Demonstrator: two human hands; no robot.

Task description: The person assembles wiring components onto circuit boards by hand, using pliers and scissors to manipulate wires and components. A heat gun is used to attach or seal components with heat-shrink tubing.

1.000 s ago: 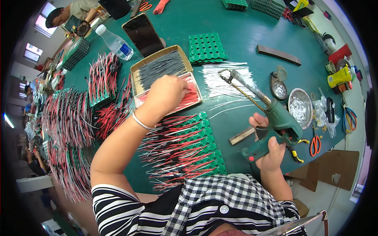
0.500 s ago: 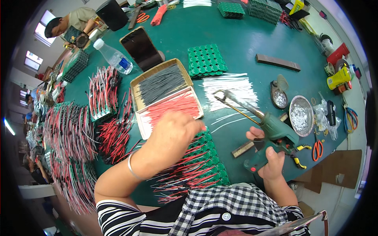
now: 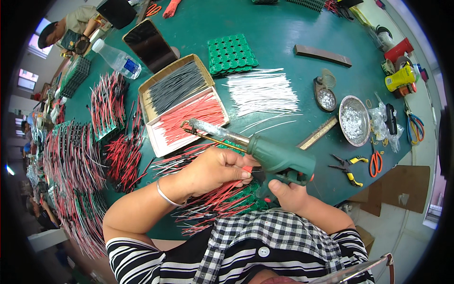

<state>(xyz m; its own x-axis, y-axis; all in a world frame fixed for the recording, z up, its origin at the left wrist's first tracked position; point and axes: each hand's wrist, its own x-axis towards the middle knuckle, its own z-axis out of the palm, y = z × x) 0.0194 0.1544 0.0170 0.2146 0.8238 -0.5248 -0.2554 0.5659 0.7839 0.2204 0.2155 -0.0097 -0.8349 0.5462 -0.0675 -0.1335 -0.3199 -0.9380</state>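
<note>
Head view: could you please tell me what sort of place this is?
Probably an electronics assembly workshop: the right hand holds what looks like a green soldering gun, with red wires and green circuit boards on the table.

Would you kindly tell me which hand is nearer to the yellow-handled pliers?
Right: the right hand, holding the green soldering tool, is left of the pliers; the left hand is much farther left.

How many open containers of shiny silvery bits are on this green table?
2 in view: the wide round silver metal bowl, just left of the crumpled clear plastic bags, and the small dark round container, left of and slightly beyond that bowl. More might be hidden.
</note>
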